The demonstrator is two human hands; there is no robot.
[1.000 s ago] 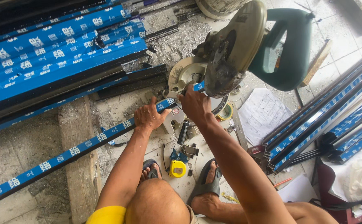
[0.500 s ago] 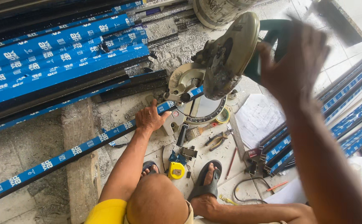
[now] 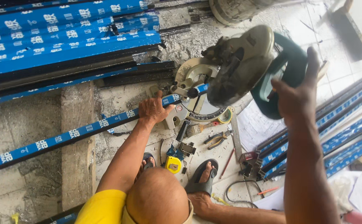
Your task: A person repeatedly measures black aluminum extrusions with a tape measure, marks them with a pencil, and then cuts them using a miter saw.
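Observation:
A long profile wrapped in blue film [image 3: 69, 136] lies across the floor onto the base of a mitre saw [image 3: 197, 89]. My left hand [image 3: 154, 110] presses down on the profile just left of the saw's blade guard [image 3: 239, 66], fingers wrapped over it. My right hand [image 3: 297, 97] is raised at the saw's green handle and motor housing [image 3: 291, 62], its fingers curled onto the handle and its back toward me. The saw head is tilted up, above the profile.
A stack of blue-filmed profiles [image 3: 64, 41] lies at the upper left, with more profiles [image 3: 347, 124] at the right. A wooden block [image 3: 77, 145] supports the long profile. A yellow tape measure [image 3: 173, 165], pliers [image 3: 216, 139], papers [image 3: 255, 124] and sandalled feet [image 3: 201, 176] are near the saw.
My right hand left the profile beside the blade, swung up through the air and now rests on the green saw handle. My left hand stayed on the profile.

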